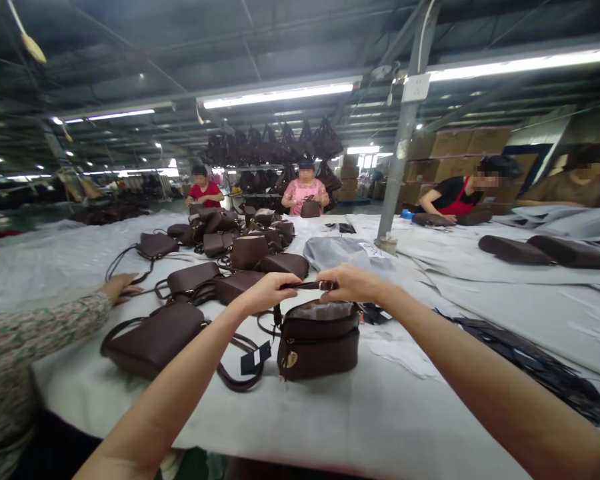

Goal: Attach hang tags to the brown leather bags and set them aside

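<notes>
A small dark brown handbag (pixel 320 353) stands upright in front of me, its top unzipped and clear plastic showing inside. Just above its opening, my left hand (pixel 266 292) pinches one end of a thin brown strap (pixel 307 285). My right hand (pixel 353 283) grips the other end, by a gold buckle. The strap is stretched level between both hands. A black tag (pixel 255 359) lies beside the bag on the left. Close to my left forearm rests a larger brown handbag (pixel 155 340) with looped handles.
Many brown bags (pixel 250 252) are heaped across the middle of the white-covered table (pixel 330 427). Dark straps (pixel 530 367) lie at right. A metal post (pixel 399 153) rises from the table. A co-worker's sleeve (pixel 45 340) reaches in at left; other people work across the table.
</notes>
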The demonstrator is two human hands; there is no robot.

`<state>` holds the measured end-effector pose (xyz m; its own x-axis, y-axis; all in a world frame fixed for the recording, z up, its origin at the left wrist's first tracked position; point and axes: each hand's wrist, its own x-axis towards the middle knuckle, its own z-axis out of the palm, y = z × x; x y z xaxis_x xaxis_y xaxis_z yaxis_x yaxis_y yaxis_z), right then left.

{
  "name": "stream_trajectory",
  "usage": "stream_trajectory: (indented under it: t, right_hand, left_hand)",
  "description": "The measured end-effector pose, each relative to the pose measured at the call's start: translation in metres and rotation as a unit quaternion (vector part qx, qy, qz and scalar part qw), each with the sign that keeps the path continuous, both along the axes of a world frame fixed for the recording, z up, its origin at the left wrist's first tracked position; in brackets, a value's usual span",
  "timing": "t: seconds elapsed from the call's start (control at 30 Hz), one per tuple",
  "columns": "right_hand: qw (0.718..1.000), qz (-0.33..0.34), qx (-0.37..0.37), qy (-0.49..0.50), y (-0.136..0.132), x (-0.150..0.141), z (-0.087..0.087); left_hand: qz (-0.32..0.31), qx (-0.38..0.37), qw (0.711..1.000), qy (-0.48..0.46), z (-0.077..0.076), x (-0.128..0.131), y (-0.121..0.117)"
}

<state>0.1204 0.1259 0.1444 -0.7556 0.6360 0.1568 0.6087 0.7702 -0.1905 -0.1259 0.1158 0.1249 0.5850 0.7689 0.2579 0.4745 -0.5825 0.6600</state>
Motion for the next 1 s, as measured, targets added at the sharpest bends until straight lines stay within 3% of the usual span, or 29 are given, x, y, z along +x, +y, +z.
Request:
stream_trajectory:
  t: [0.07,0.13,0.23,0.3,0.4,0.5,0.57,0.63,0.73,0.83,0.87,0.93,1.0]
  right_hand:
    - [0.999,-0.009,-0.032,-0.007,0.009,0.013,0.008]
    - [1.0,-0.016,-0.009,0.011,0.015,0.027,0.017]
    - [0.995,-0.033,0.074,0.06,0.017,0.038,0.033]
    - [0.991,-0.058,0.078,0.095,0.012,0.039,0.047]
    - [0.974,-0.102,-0.066,0.193,0.001,0.033,0.071]
    - [0.905,-0.117,-0.257,0.317,-0.007,0.027,0.092]
    - [0.874,-0.107,-0.312,0.357,-0.009,0.025,0.103]
    - [0.873,-0.094,-0.315,0.359,-0.009,0.023,0.111]
    - [0.924,-0.071,-0.237,0.29,-0.007,0.022,0.118]
    - [0.989,-0.092,-0.003,0.116,-0.008,0.018,0.119]
    - [0.987,-0.112,0.1,0.055,-0.009,0.016,0.118]
    - [0.949,-0.159,0.27,-0.026,-0.009,0.012,0.116]
    - [0.92,-0.199,0.337,-0.021,-0.009,0.01,0.115]
  left_hand:
    - [0.051,0.007,0.999,-0.018,-0.008,-0.014,0.005]
    - [0.1,-0.023,0.992,-0.071,-0.018,-0.022,0.009]
    - [0.156,-0.158,0.953,-0.206,-0.037,-0.021,0.011]
    - [0.177,-0.231,0.917,-0.273,-0.049,-0.014,0.011]
    - [0.133,-0.267,0.899,-0.32,-0.06,-0.003,0.008]
    - [0.036,-0.285,0.896,-0.339,-0.062,-0.001,0.004]
    - [0.0,-0.276,0.905,-0.323,-0.061,-0.002,0.0]
    - [-0.008,-0.265,0.917,-0.298,-0.063,-0.004,-0.004]
    - [0.018,-0.254,0.922,-0.29,-0.071,-0.009,-0.006]
    - [0.073,-0.223,0.93,-0.283,-0.082,-0.015,-0.005]
    - [0.095,-0.204,0.935,-0.273,-0.085,-0.016,-0.003]
    - [0.139,-0.156,0.942,-0.261,-0.09,-0.018,0.0]
    - [0.181,-0.11,0.941,-0.262,-0.093,-0.016,0.003]
